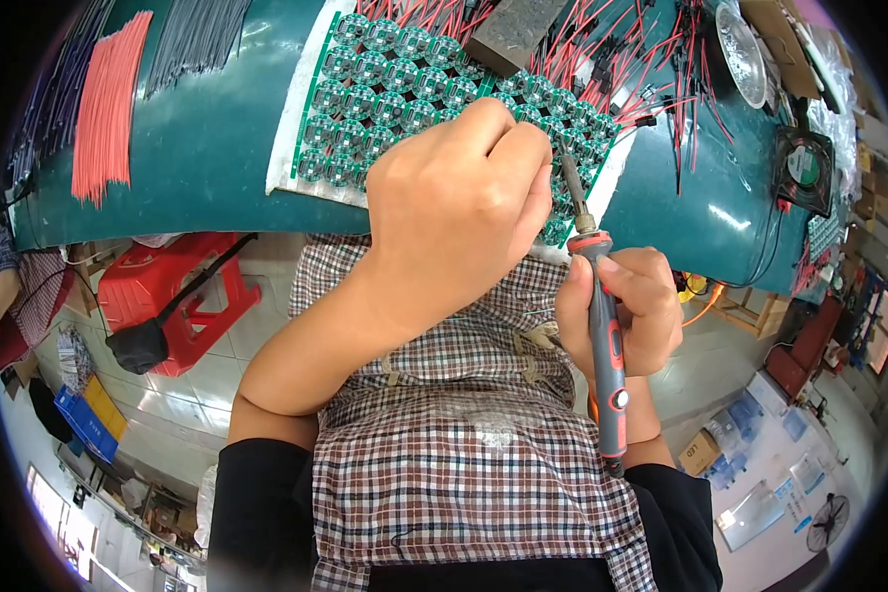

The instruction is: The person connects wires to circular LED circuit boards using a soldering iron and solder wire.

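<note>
My right hand grips a grey and red soldering iron, its tip pointing up at the green circuit boards. These small round boards sit joined in rows on a white board at the table's near edge. Over their middle, my left hand is closed with the fingers curled down. Its fingertips are hidden, so what it pinches cannot be made out. The iron's tip is just right of my left fingers. A dark rectangular block rests across the boards' far side.
Red wires with black connectors spread behind and right of the boards. Bundles of red wires and grey wires lie on the green table at left. At right are a metal bowl and a small fan. A red stool stands below.
</note>
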